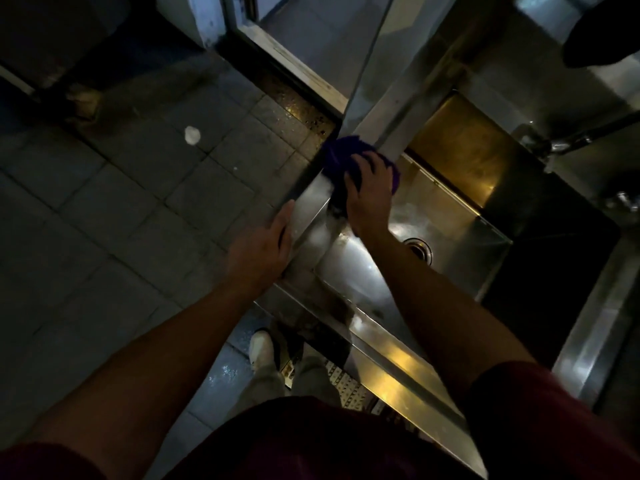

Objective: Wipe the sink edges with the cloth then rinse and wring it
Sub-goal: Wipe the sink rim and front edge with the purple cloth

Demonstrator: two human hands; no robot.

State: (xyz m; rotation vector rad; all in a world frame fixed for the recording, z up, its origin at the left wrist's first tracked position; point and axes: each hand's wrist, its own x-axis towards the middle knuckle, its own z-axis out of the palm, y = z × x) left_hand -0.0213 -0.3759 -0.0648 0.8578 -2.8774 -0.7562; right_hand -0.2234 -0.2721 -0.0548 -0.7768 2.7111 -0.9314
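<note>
A steel sink (450,223) with a round drain (420,249) fills the middle right. A purple cloth (337,157) lies on the sink's left rim at its far corner. My right hand (369,194) presses down on the cloth, fingers spread over it and slightly bent; part of the cloth is hidden under the palm. My left hand (263,245) rests flat on the outer edge of the left rim (311,216), nearer to me, fingers straight. The scene is dim.
A tiled floor (121,202) with a white spot (192,135) lies left of the sink. Steel upright panels (374,64) rise behind the cloth. A tap fitting (557,145) is at the right. My shoe (261,348) stands below the sink's front edge.
</note>
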